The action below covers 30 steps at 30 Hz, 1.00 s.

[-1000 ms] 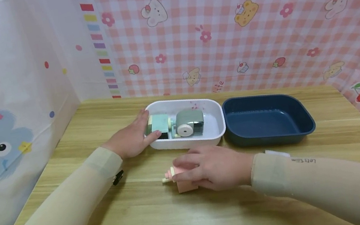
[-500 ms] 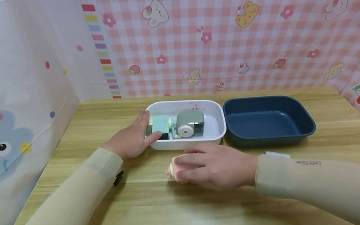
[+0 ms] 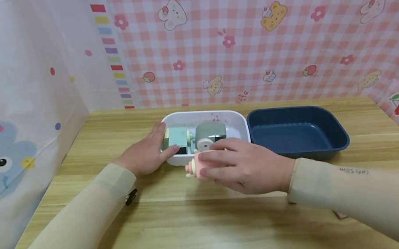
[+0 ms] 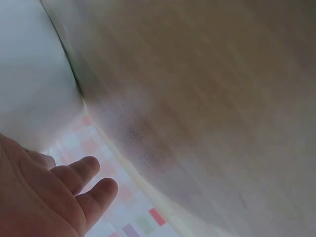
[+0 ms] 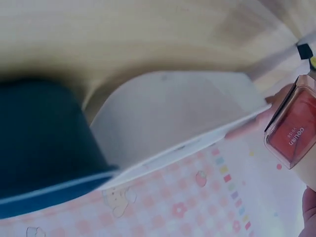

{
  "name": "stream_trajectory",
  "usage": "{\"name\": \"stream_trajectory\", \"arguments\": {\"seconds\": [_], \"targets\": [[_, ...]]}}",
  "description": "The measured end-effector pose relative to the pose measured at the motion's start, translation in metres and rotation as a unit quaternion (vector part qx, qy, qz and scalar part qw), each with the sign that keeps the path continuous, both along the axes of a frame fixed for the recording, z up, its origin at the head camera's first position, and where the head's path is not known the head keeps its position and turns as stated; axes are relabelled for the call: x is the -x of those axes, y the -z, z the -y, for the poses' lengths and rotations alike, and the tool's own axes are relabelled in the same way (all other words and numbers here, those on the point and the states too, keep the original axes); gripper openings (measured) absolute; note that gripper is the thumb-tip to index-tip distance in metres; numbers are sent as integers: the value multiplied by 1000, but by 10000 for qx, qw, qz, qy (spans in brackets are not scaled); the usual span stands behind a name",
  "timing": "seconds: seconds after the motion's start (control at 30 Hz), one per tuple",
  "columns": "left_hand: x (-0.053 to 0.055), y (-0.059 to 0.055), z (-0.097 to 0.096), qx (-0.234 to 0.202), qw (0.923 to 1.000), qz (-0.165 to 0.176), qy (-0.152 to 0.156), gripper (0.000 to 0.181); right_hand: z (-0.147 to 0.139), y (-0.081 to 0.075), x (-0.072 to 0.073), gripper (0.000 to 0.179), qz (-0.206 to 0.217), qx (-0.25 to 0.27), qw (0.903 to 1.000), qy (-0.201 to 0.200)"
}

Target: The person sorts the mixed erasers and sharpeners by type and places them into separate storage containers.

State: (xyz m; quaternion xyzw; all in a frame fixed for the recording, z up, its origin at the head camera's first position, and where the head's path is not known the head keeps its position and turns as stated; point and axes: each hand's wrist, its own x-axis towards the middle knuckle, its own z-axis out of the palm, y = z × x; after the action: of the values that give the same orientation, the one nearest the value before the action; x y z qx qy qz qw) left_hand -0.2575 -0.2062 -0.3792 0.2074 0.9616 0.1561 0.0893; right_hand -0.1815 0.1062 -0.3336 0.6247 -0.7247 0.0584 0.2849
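Observation:
My right hand (image 3: pixel 250 164) holds a pink pencil sharpener (image 3: pixel 206 163) from above, over the near rim of the white bin (image 3: pixel 201 111). Its red see-through drawer (image 5: pixel 295 127) shows in the right wrist view. Inside the bin lie a mint-green pencil sharpener (image 3: pixel 178 135) at the left and a grey-green one (image 3: pixel 209 130) with a white round dial beside it. At the bin's left end rests my left hand (image 3: pixel 144 154), its thumb lying over the rim. Outstretched fingers (image 4: pixel 98 197) of that hand appear in the left wrist view.
A deep navy bin (image 3: pixel 296 129) stands right beside the white one, on its right. Both are on a wood-grain table (image 3: pixel 188 242). Behind rises a pink checked cloth (image 3: pixel 238 24), and a white cloth (image 3: pixel 32 60) with cartoon figures hangs at the left.
My right hand has raised the pink pencil sharpener from the table and brought it forward to the white bin's near rim. The left hand stays where it was.

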Motion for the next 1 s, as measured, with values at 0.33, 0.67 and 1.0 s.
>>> {"name": "stream_trajectory", "arguments": {"seconds": [0.33,0.67,1.0], "targets": [[0,0,1,17,10000,-22,71,99,-17,-7,27,47,202,135,9989,402],[1,1,1,43,9999,-42,97,99,-28,-6,45,55,467,-12,9960,756],[0,-2,1,53,9999,-35,117,99,-31,1,52,53,560,-221,9946,849]]}}
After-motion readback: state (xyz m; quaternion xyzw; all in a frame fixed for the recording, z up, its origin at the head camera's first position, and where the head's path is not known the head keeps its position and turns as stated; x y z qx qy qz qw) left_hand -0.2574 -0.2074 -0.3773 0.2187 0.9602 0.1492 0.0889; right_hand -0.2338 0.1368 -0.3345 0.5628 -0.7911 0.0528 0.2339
